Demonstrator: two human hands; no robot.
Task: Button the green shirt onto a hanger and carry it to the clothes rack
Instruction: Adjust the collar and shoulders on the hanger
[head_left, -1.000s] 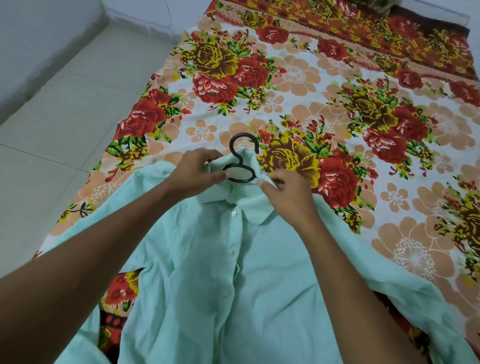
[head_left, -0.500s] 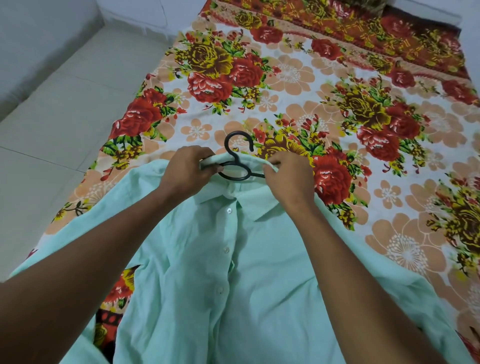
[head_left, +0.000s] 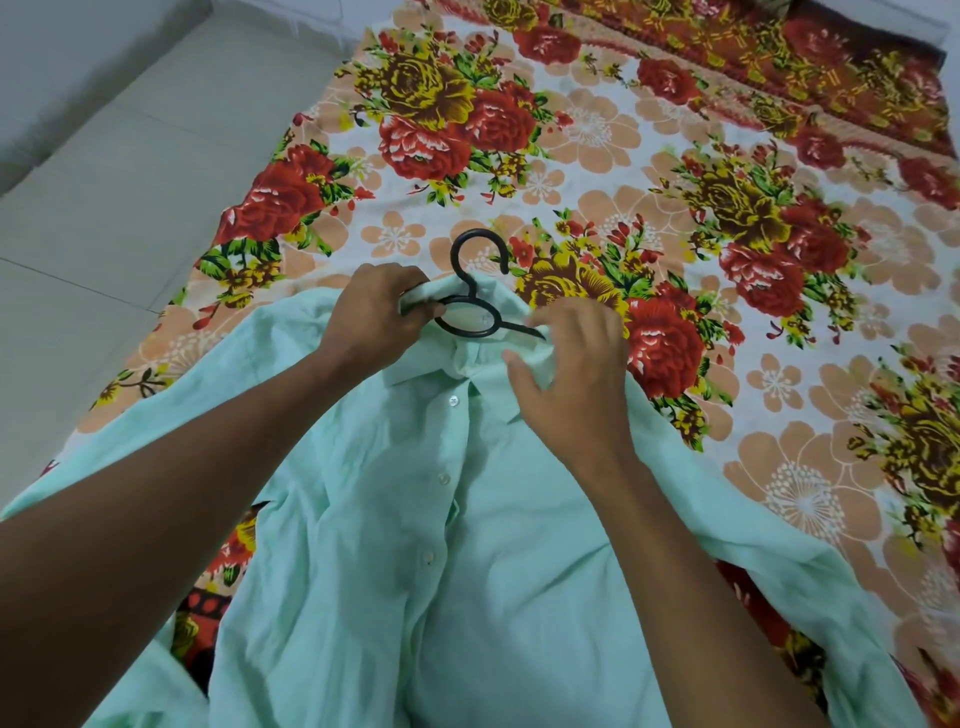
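- the green shirt (head_left: 467, 545) is lying front up on the floral bedsheet (head_left: 623, 156), its collar pointing away from the person.
- the black hanger (head_left: 475, 291) is sitting inside the collar, its hook sticking out onto the sheet.
- the left hand (head_left: 374, 317) is gripping the collar's left side together with the hanger's arm.
- the right hand (head_left: 571, 374) is resting on the collar's right side, fingers spread and relaxed, thumb touching the fabric.
- 3 white buttons are showing down the placket.

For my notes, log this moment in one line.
left hand grips hanger | right hand on shirt collar | bedsheet
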